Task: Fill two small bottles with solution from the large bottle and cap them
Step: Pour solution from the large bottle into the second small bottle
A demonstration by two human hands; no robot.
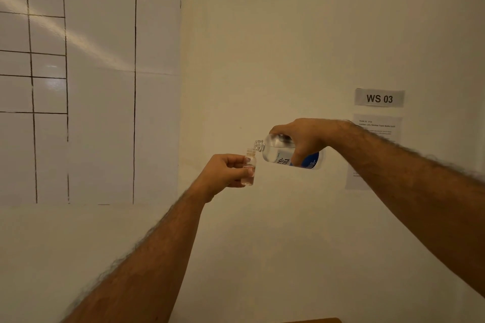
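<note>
pouring in mid-air, up in front of the wall [262, 47], with no table in view beneath. left hand [223, 173] pinching the small bottle [249, 170] upright between thumb and curled fingers, neck open, some liquid already in the lower part. right hand [307, 139] wrapped over the large bottle [288, 152], fingers curled round its body, tipped nearly flat with its open mouth just above and beside the small bottle's neck. clear liquid pooled along the low side of the large bottle. no stream plainly visible between the two mouths; too fine to tell.

likely trouble from here: wide mouth over a narrow neck, so a little too much tilt could send a gush past the rim and down over the left fingers. mouths not quite lined up, so a slight drift of either wrist could put the stream outside the neck. wet glass in a light pinch could slip. level hard to read behind the fingers, so overfilling possible. second small bottle and both caps not in view. sign [379, 97] and printed sheet [378, 126] on the wall behind the right arm.
</note>
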